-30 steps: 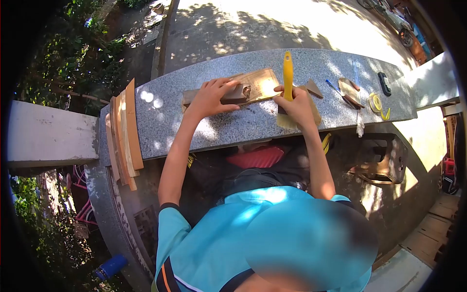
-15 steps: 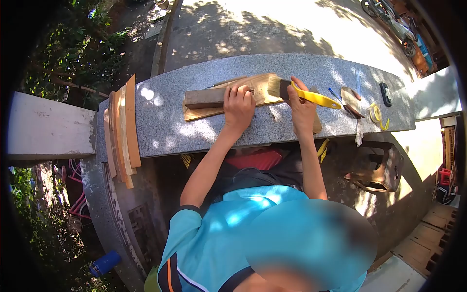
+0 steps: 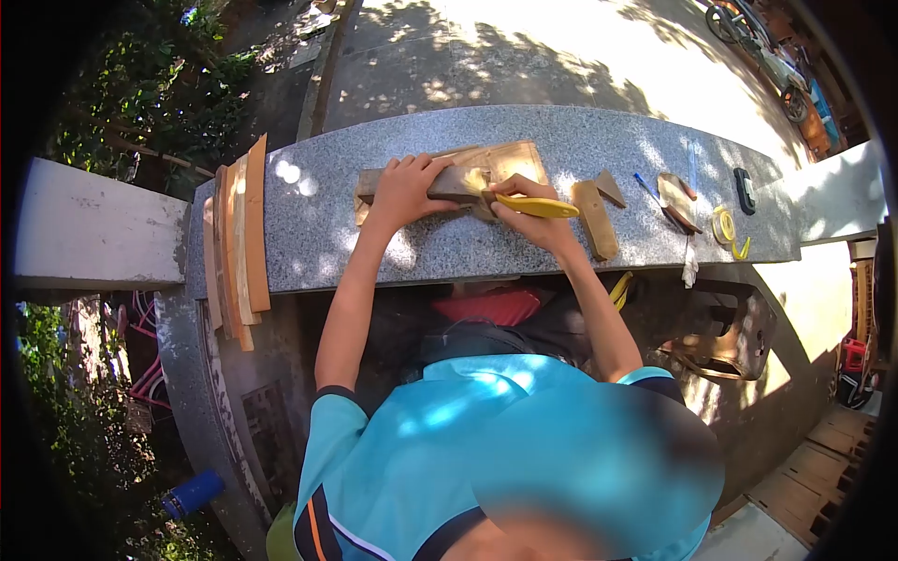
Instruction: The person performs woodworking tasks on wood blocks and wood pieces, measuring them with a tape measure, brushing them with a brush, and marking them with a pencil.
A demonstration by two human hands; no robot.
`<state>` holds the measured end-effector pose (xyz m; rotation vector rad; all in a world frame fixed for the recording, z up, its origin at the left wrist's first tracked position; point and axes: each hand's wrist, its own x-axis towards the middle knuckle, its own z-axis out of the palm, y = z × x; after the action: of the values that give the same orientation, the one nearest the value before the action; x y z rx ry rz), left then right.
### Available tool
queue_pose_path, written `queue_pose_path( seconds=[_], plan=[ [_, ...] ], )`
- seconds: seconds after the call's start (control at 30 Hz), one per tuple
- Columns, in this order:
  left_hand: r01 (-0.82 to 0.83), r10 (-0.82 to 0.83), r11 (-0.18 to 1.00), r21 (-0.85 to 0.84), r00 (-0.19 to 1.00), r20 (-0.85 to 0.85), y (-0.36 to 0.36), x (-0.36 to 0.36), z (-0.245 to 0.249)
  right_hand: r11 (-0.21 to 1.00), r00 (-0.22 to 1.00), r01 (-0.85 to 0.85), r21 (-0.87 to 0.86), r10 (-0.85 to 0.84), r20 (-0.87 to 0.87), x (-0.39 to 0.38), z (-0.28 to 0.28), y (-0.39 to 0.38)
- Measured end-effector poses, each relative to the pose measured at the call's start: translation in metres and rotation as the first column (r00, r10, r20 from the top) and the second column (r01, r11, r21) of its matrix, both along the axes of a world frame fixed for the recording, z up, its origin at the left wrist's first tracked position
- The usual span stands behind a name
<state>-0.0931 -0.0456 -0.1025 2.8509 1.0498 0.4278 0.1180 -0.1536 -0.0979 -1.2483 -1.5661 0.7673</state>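
Note:
My left hand (image 3: 409, 192) grips a dark wooden block (image 3: 453, 183), its fingers over the top and its thumb on the near side. The block lies on a lighter flat board (image 3: 520, 160) on the grey stone table (image 3: 318, 224). Held in my right hand (image 3: 529, 224) is a brush with a yellow handle (image 3: 538, 207). Its pale bristles (image 3: 476, 179) touch the block's right end. Part of the block is hidden under my left hand.
Right of the board lie a wooden block (image 3: 593, 221), a small wooden triangle (image 3: 611, 188), a blue pen (image 3: 645, 185), yellow tape (image 3: 722, 224) and a black object (image 3: 744, 190). Thin wooden strips (image 3: 254, 224) lean over the table's left end.
My right hand has moved left with the brush, and the bristles are now at the block's end. My left hand has shifted left along the block. The block and triangle at right are uncovered.

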Motion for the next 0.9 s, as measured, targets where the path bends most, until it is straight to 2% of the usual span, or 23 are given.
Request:
queue_pose_path(
  seconds=[0.07, 0.17, 0.2, 0.23, 0.27, 0.3, 0.33, 0.37, 0.4, 0.43, 0.47, 0.53, 0.57, 0.63, 0.67, 0.7, 0.73, 0.77, 0.83, 0.87, 0.9],
  plan=[
    [-0.019, 0.019, 0.999, 0.043, 1.0, -0.001, 0.0, 0.002, 0.0, 0.915, 0.992, -0.032, -0.403, -0.02, -0.125, 0.015, 0.011, -0.005],
    [-0.044, 0.044, 0.999, 0.023, 0.999, -0.003, -0.002, 0.002, 0.004, 0.958, 0.939, 0.253, -0.133, -0.276, -0.203, 0.006, 0.017, 0.006],
    [-0.046, 0.046, 0.999, 0.004, 0.999, -0.007, -0.004, 0.003, 0.005, 0.993, 0.996, 0.022, -0.119, -0.032, -0.088, 0.009, 0.011, 0.006],
    [-0.04, 0.039, 0.999, 0.012, 0.999, 0.011, -0.007, 0.002, 0.002, 0.97, 0.977, -0.208, -0.125, 0.212, 0.027, 0.012, 0.002, 0.009],
    [-0.031, 0.03, 0.999, 0.029, 0.999, 0.027, -0.007, 0.002, -0.001, 0.895, 0.887, -0.421, -0.151, 0.44, 0.139, 0.015, -0.003, 0.013],
    [-0.025, 0.023, 0.998, 0.051, 0.999, 0.045, -0.004, 0.002, 0.001, 0.9, 0.91, -0.397, -0.182, 0.411, 0.048, 0.011, 0.009, 0.009],
    [-0.028, 0.026, 0.998, 0.053, 0.999, 0.043, -0.003, 0.001, 0.003, 0.973, 0.973, -0.221, -0.067, 0.216, -0.077, 0.005, 0.013, 0.014],
    [-0.033, 0.031, 0.998, 0.047, 0.999, 0.04, -0.005, 0.002, 0.003, 1.0, 0.974, -0.023, 0.015, 0.026, -0.224, -0.003, 0.015, 0.017],
    [-0.04, 0.038, 0.998, 0.039, 0.999, 0.038, -0.007, 0.002, 0.003, 0.981, 0.914, 0.184, 0.062, -0.148, -0.377, -0.007, 0.016, 0.018],
    [-0.045, 0.044, 0.999, 0.025, 0.998, 0.033, -0.007, 0.002, 0.003, 0.985, 0.986, 0.067, -0.161, -0.091, -0.142, 0.0, 0.003, 0.017],
    [-0.038, 0.038, 0.999, 0.026, 0.999, 0.033, -0.009, 0.001, 0.002, 0.968, 0.993, -0.092, -0.233, 0.072, -0.094, 0.004, 0.0, 0.013],
    [-0.015, 0.014, 0.999, 0.037, 0.999, 0.034, -0.007, 0.001, 0.004, 0.934, 0.985, -0.169, -0.315, 0.153, -0.076, 0.028, 0.014, 0.013],
    [-0.014, 0.013, 0.999, 0.029, 0.999, 0.046, -0.006, 0.003, 0.007, 0.971, 0.992, -0.044, -0.234, 0.015, -0.126, 0.029, 0.022, 0.015],
    [-0.011, 0.011, 1.0, -0.003, 0.998, 0.062, -0.011, 0.004, 0.011, 0.97, 0.935, 0.222, -0.103, -0.242, -0.261, 0.021, 0.034, 0.013],
    [0.04, -0.04, 0.999, 0.001, 0.993, 0.114, -0.01, 0.003, 0.01, 0.995, 0.992, 0.066, -0.078, -0.074, -0.099, 0.018, 0.027, 0.013],
    [0.089, -0.089, 0.996, 0.007, 0.982, 0.164, -0.009, 0.001, 0.007, 0.992, 0.993, -0.094, -0.08, 0.1, 0.066, 0.015, 0.012, 0.012],
    [0.137, -0.139, 0.99, 0.023, 0.968, 0.211, -0.007, -0.001, 0.006, 0.963, 0.937, -0.251, -0.102, 0.268, 0.226, 0.011, 0.007, 0.011],
    [0.161, -0.175, 0.984, 0.078, 0.96, 0.217, -0.009, -0.001, 0.006, 0.89, 0.892, -0.409, -0.203, 0.436, 0.115, 0.009, 0.008, 0.007],
    [0.206, -0.244, 0.961, 0.184, 0.944, 0.22, -0.02, 0.005, 0.004, 0.911, 0.968, -0.25, -0.328, 0.241, -0.068, 0.01, 0.018, 0.004],
    [0.19, -0.228, 0.964, 0.187, 0.95, 0.212, -0.02, 0.008, 0.003, 0.896, 0.981, -0.178, -0.407, 0.127, -0.15, 0.011, 0.02, 0.002],
    [0.176, -0.213, 0.967, 0.184, 0.955, 0.204, -0.023, 0.01, 0.003, 0.937, 0.975, -0.082, -0.339, 0.004, -0.223, 0.012, 0.011, 0.002]
  ],
)
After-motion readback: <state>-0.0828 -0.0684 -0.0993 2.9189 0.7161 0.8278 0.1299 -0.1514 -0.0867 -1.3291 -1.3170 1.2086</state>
